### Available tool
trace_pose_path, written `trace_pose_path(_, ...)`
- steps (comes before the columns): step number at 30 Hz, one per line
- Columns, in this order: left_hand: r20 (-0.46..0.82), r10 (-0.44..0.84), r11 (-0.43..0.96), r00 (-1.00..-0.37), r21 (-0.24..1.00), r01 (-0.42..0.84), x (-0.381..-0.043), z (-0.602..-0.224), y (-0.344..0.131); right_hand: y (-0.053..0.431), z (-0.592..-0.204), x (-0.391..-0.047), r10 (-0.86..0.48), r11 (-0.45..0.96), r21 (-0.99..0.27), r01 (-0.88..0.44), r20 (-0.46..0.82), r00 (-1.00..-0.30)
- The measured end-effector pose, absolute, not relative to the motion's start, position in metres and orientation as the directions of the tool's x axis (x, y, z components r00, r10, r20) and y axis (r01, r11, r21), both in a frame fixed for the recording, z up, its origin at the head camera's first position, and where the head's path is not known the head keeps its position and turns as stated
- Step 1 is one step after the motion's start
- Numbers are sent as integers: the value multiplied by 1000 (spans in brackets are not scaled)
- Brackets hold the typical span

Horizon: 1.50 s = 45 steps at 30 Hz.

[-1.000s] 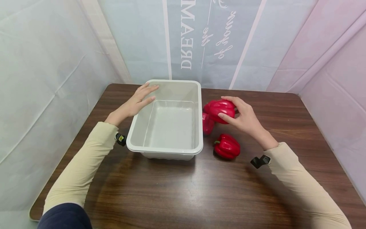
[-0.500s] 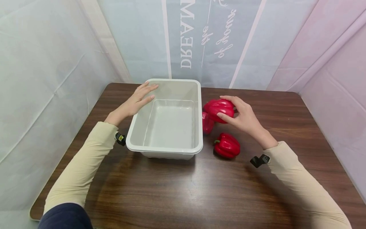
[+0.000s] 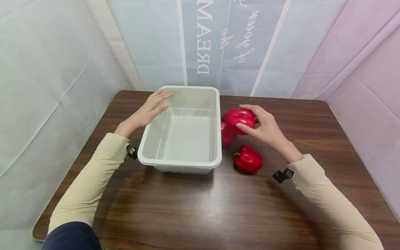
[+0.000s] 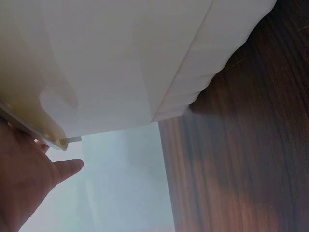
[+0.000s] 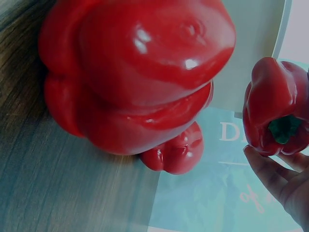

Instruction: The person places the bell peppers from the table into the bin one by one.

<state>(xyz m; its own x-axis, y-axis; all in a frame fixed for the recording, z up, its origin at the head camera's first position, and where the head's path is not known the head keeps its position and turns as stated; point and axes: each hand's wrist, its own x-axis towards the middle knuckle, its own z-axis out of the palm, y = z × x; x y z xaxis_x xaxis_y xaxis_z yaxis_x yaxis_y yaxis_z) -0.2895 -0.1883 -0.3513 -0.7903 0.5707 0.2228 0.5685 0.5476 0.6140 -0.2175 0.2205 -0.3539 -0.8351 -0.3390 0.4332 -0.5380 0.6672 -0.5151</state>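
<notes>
My right hand (image 3: 268, 130) grips a red bell pepper (image 3: 240, 120) between thumb and fingers, close to the right rim of a light grey plastic tub (image 3: 179, 164). In the right wrist view that bell pepper (image 5: 270, 104) shows its green stem end, fingertips at its underside. A second bell pepper (image 3: 227, 134) lies against the tub's right side, partly covered by the held one. Nearer the front lies a third bell pepper (image 3: 249, 159), its stem pointing left. My left hand (image 3: 147, 111) rests across the tub's left rim with fingers extended over the inside.
The tub stands on a dark brown wooden table (image 3: 193, 208). Pale cloth hangs on the left (image 3: 56, 69) and right, and a printed light blue cloth (image 3: 237, 45) hangs behind the table's far edge. The tub's interior shows its bare floor.
My right hand, with the held bell pepper, has drifted very slightly left toward the tub. The left hand, the tub and the other bell peppers stay in place.
</notes>
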Motion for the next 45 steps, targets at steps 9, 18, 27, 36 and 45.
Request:
trace_pose_path(9, 228, 569, 550, -790, 609, 571, -290, -352, -188, 219, -352, -219, -347, 669, -498, -552, 448, -824)
trace_pose_path(18, 231, 566, 540, -791, 621, 568, -290, -353, -189, 216, -348, -218, -351, 664, -499, -556, 449, -822)
trace_pose_path(27, 239, 573, 536, -784, 614, 579, -288, -353, -189, 213, -344, -217, -348, 659, -500, -561, 459, -818)
trace_pose_path(36, 237, 571, 545, -786, 607, 579, -286, -353, -188, 211, -342, -217, -346, 648, -501, -574, 478, -808)
trace_pose_path(45, 237, 569, 545, -787, 608, 577, -284, -356, -188, 209, -340, -216, -343, 629, -500, -596, 509, -789)
